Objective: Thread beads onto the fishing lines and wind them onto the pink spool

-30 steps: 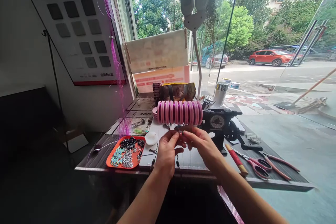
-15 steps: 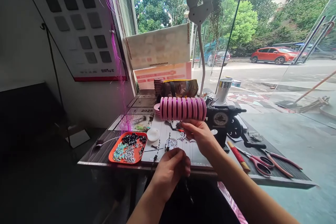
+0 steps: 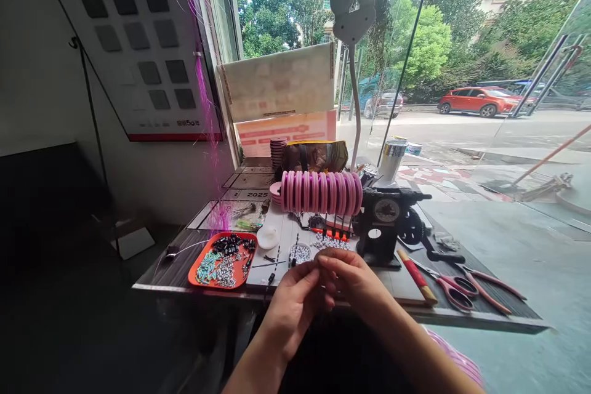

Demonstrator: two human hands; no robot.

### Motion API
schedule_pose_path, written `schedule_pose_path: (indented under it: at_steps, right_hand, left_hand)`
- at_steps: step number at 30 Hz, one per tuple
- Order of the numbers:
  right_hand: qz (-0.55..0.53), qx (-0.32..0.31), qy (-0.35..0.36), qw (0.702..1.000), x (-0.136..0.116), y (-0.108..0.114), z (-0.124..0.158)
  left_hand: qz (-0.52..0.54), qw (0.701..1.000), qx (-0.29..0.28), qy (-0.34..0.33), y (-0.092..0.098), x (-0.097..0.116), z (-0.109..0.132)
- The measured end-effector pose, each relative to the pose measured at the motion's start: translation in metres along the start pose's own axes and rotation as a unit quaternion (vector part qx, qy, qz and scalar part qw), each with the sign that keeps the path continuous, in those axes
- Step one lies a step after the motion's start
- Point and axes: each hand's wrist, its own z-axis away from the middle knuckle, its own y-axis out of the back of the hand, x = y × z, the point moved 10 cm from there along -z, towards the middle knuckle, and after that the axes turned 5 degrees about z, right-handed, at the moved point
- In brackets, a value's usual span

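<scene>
My left hand (image 3: pixel 295 301) and my right hand (image 3: pixel 353 280) meet at the table's (image 3: pixel 489 314) front edge, fingertips pinched together on something too small to make out. Just beyond them lie a small round dish of beads (image 3: pixel 301 253) and scattered small parts (image 3: pixel 329 242) on a white board (image 3: pixel 281 252). A row of pink spools (image 3: pixel 322 192) stands on edge behind, mounted beside a black hand-crank winder (image 3: pixel 386 221).
An orange tray (image 3: pixel 222 260) of small fittings sits at the left front, a white cap (image 3: pixel 268 237) beside it. Red-handled scissors (image 3: pixel 450 290), pliers (image 3: pixel 489 286) and a red-handled tool (image 3: pixel 415 277) lie at the right. A metal can (image 3: pixel 391 160), a foil bag (image 3: pixel 314 156) and a lamp stem (image 3: pixel 354 86) stand behind.
My right hand has come back from the spools to the front edge and joined my left hand, which rose slightly; both now pinch together.
</scene>
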Motion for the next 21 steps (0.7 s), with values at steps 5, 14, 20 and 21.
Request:
schedule_pose_path:
  at_steps: [5,14,20,21]
  right_hand:
    - [-0.007,0.005,0.005,1.0,0.001,0.002,0.0]
    - [0.13,0.12,0.072,0.982,-0.02,0.03,-0.001]
    - [0.36,0.243,0.158,0.887,-0.059,0.048,-0.002]
    - [0.372,0.238,0.155,0.884,-0.059,0.046,-0.006]
  left_hand:
    - [-0.001,1.0,0.003,-0.002,0.002,-0.001,-0.003]
    - [-0.068,0.996,0.051,-0.031,0.01,0.005,-0.008]
    - [-0.294,0.941,0.096,-0.137,0.016,0.027,-0.011]
    - [-0.332,0.927,0.097,-0.144,0.015,0.029,-0.009]
